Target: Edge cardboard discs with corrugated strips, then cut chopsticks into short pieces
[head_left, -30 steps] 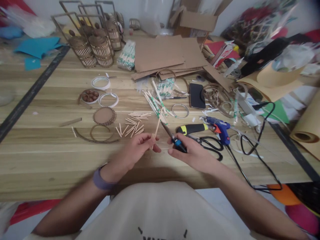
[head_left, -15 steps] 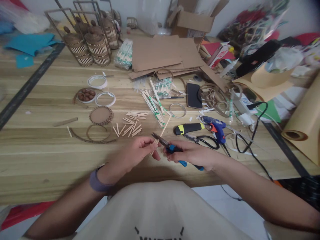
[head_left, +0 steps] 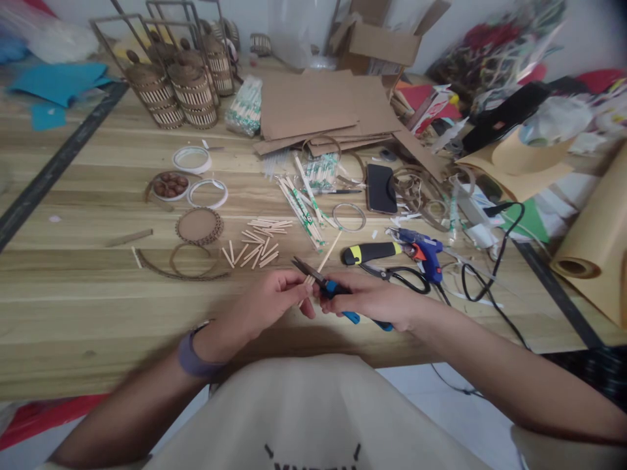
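Head view, only one. My left hand (head_left: 287, 294) has thumb and fingers pinched together on a thin wooden stick (head_left: 330, 250), lower end in the grip, long free end slanting up and away over the table (head_left: 98, 307). Looks like a short piece or two in the same pinch; too blurred to count. My right hand (head_left: 365, 299) is clamped round blue-and-black long-nose pliers (head_left: 334, 287), handles spread, nose crossing the stick just beside my left fingertips. Can't tell if the jaws have bitten.

Progress, judging by the layout: a loose pile of short stick pieces (head_left: 257, 243) lies just beyond my left hand, so a good number look cut already. The stick I hold is longer than those, so this one seems not yet cut down. Left over: paper-wrapped chopsticks (head_left: 300, 209) fanned out past the pile, a pack of wrapped chopsticks (head_left: 321, 171) behind them, and a bigger plastic-bagged bundle (head_left: 245, 108) near the lidded lantern-like baskets (head_left: 196, 98). How many pieces are wanted, can't say.

A round cardboard base (head_left: 198, 225) with a ridged rim sits left of the pile, apart from it, no sticks on it. Hot glue gun (head_left: 426, 253) and black-handled scissors (head_left: 410, 279) lie beyond my right hand, neither held.
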The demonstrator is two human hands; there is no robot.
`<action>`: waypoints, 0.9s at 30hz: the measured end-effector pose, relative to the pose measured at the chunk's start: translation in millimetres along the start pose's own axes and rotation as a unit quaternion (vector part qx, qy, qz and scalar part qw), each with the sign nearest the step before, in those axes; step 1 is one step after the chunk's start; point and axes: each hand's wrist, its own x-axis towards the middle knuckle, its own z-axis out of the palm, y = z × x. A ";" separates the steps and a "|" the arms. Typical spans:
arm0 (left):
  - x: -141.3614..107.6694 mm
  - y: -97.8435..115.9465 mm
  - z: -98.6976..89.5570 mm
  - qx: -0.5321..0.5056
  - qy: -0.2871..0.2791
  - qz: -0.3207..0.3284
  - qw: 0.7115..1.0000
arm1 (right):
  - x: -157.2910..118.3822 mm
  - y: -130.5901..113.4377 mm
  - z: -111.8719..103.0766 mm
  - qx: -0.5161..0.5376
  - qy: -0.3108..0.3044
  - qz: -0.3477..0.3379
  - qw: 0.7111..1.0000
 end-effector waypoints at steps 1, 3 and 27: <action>0.1 0.5 0.0 0.003 -0.001 -0.002 1.000 | 0.4 0.8 0.4 -0.006 0.004 0.002 1.000; 0.0 1.7 -0.1 0.011 -0.001 -0.004 1.000 | 1.5 2.9 1.1 -0.019 0.016 0.008 1.000; -4.2 8.4 -1.3 0.067 -0.003 -0.012 0.998 | 2.2 7.3 6.2 0.066 0.024 -0.013 0.997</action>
